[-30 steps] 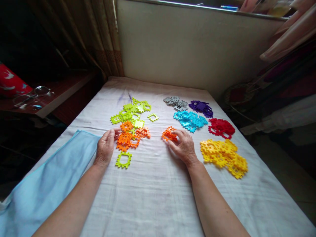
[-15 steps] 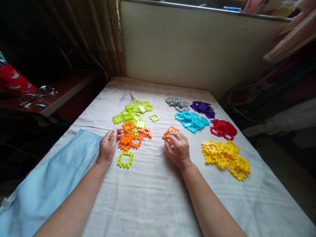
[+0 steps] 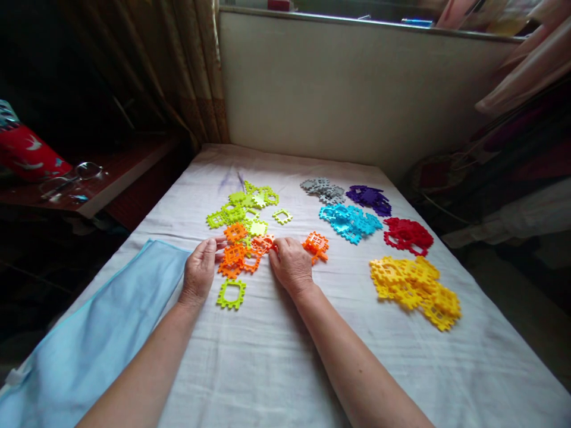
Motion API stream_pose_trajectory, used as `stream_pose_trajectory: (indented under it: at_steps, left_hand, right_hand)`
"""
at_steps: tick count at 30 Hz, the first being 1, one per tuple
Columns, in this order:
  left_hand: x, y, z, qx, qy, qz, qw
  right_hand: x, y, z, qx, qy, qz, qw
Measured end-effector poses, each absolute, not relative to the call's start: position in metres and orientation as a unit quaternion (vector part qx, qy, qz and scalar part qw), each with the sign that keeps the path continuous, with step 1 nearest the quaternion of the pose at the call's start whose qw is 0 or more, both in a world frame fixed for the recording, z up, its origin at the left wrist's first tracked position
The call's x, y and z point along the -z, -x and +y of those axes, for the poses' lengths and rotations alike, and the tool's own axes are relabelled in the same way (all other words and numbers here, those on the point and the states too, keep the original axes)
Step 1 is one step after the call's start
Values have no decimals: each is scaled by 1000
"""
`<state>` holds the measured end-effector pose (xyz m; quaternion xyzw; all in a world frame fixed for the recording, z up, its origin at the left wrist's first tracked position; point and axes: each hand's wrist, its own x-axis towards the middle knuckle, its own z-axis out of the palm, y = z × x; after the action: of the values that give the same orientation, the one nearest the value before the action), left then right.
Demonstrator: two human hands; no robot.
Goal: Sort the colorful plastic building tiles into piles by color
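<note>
My left hand (image 3: 199, 270) rests at the left edge of a mixed pile of orange pieces (image 3: 234, 255), its fingertips touching an orange piece at the top of that pile. On the pile's right side, the fingers of my right hand (image 3: 292, 261) are closed on a red-orange piece (image 3: 261, 244). A small group of orange pieces (image 3: 316, 245) lies just right of my right hand. Behind the orange pile are lime green pieces (image 3: 243, 205), with one green frame (image 3: 282, 216) apart. Another green frame (image 3: 231, 294) lies in front.
Grey (image 3: 323, 189), purple (image 3: 369, 199), light blue (image 3: 350, 222), red (image 3: 408, 235) and yellow pieces (image 3: 414, 288) lie in piles at the right. A blue cloth (image 3: 107, 321) covers the left side. Glasses (image 3: 89, 171) sit on a side shelf.
My right hand has moved left from the small orange group to the orange pile, leaving orange pieces behind. My left hand has stayed by the pile. The view has shifted slightly.
</note>
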<state>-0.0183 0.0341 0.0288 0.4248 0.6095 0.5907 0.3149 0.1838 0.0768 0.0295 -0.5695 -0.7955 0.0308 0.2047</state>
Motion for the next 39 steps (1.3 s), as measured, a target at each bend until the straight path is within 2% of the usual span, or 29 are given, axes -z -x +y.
stream_pose_trajectory:
  at_steps: [6,11,15,20,26,33,39]
  left_hand:
    - [-26,19,35,-587,-429,611,314]
    - [-24,20,36,-593,-423,609,315]
    - [-25,21,36,-595,-423,607,314]
    - [-27,20,35,-600,-413,602,327]
    - [-23,22,37,-604,-408,600,329]
    - [-16,24,38,-572,-464,619,274]
    - [-17,21,35,-530,-510,624,266]
  right_hand:
    - [-25,-189,71,-29,559,-791,247]
    - [-30,-219,60,-3,538,-755,375]
    - [-24,-268,52,10,596,-667,446]
    - [-14,-305,46,-3,695,-580,425]
    - [-10,-309,46,-4,706,-591,390]
    - [-18,-278,41,68,571,-686,445]
    - [-30,-202,41,-31,459,-813,357]
